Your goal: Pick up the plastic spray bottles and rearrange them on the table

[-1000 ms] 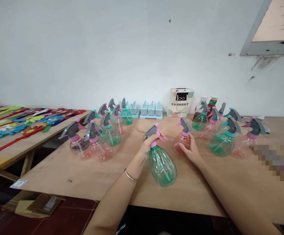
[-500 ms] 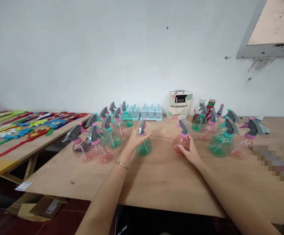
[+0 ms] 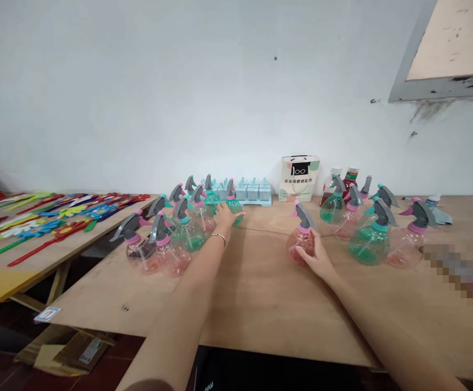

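My left hand (image 3: 225, 217) reaches toward the back of the table, its fingers and thumb around a green spray bottle (image 3: 234, 205) with a pink collar and grey trigger head. The hand hides part of that bottle's body. Nearer to me, my right hand (image 3: 316, 255) grips the side of a pink spray bottle (image 3: 299, 245), which stands upright on the table. Left of my left hand is a group of pink and green spray bottles, among them a green one (image 3: 189, 234) and a pink one (image 3: 173, 258). More stand to the right, including a green one (image 3: 369, 243).
Pale blue ice-pop moulds (image 3: 256, 191) and a printed paper bag (image 3: 299, 178) stand by the wall. Red-liquid bottles (image 3: 351, 176) are behind the right group. A second table (image 3: 0, 279) on the left bears colourful flower-shaped pieces. A cardboard box (image 3: 71, 353) lies below.
My left hand has moved the green spray bottle away from me, toward the back by the moulds. My right hand stays on the pink bottle. The view has shifted slightly.
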{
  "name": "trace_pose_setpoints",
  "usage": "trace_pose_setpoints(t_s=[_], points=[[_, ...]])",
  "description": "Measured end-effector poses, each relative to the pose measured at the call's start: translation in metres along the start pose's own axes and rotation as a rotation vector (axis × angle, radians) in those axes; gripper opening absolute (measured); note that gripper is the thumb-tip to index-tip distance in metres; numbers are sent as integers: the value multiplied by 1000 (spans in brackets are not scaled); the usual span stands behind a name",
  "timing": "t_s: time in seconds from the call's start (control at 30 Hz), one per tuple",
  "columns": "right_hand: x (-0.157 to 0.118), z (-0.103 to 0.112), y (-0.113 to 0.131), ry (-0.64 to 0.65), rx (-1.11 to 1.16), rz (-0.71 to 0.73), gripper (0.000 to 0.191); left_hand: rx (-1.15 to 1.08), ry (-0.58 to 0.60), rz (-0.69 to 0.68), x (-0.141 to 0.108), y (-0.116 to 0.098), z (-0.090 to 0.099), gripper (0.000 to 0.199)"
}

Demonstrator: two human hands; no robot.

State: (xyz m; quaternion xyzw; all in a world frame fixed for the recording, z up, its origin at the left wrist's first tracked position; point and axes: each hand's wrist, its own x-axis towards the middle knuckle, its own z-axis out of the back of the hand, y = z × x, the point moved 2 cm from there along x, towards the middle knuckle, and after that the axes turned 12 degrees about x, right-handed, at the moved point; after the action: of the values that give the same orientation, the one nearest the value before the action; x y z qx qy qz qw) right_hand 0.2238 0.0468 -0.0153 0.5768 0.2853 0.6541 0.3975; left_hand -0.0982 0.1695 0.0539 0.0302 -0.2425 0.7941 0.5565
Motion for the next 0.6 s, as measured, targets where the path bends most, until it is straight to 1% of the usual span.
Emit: trace_pose_setpoints(t_s=[0.07,0.17,0.27,0.37,0.43,0.5,0.57,0.6], points=[[-1,-1,0,18,9,-12,78,-21,16,29,15,-3,-7,97],[-4,-5,2,41,24,-8,76,-61,33,64,31,-4,-14,101],[-7,-11,5,53,25,7,72,-110,38,70,42,-7,-16,105],[-10,-17,7,79,29,25,71,-159,34,50,48,-9,-14,107],[-11,-18,8,93,28,45,72,-191,22,31,48,-9,-11,106],[-12,-18,8,94,25,54,73,-221,-3,9,43,-11,-7,105],[-12,-18,6,89,22,44,73,-240,-37,-20,28,-16,-2,100],[-12,-18,6,86,24,41,73,-262,-57,-58,17,-21,0,94]])
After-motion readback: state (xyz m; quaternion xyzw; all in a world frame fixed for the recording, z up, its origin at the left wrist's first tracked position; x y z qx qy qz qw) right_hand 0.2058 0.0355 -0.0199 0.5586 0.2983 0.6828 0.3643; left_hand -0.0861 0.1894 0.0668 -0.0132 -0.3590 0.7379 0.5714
